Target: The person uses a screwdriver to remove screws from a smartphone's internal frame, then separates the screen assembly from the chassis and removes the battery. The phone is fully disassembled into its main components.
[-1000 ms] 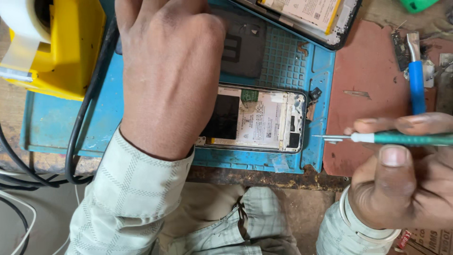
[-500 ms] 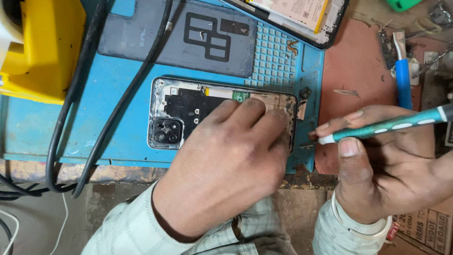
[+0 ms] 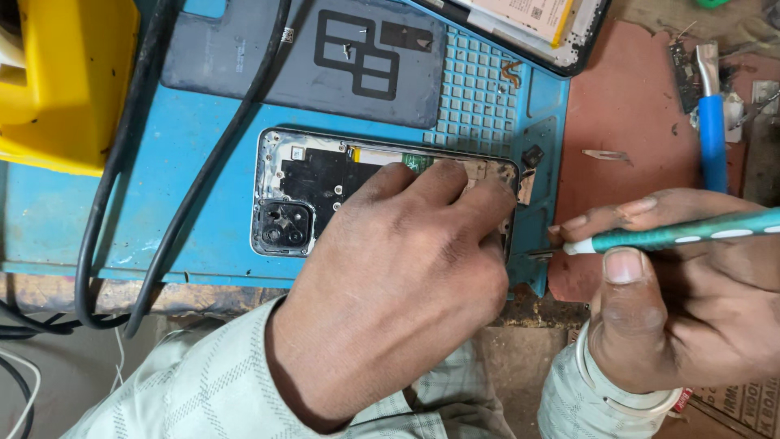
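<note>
While the opened phone [image 3: 325, 191] lies flat on the blue mat [image 3: 195, 211], its right half is covered by the left hand [image 3: 398, 284], which is laid palm down on it with the fingers [image 3: 439, 183] bent and pressed against the exposed inner parts near the far edge; nothing is seen pinched between them. At the phone's left end the camera block [image 3: 280, 228] is left uncovered. A teal screwdriver [image 3: 674, 236] is pinched in the right hand [image 3: 691, 301] between the thumb and 2 fingers, and its thin metal tip is pointed at the phone's right edge, just beside the left hand's knuckles; whether the tip touches the frame cannot be told. A grey back cover [image 3: 244, 69] is lain further up the mat, crossed by 2 black cables [image 3: 154, 162]. A yellow box [image 3: 65, 81] is seen at the left, and a blue-handled tool [image 3: 712, 134] is rested on the reddish pad [image 3: 634, 114] at the right.
</note>
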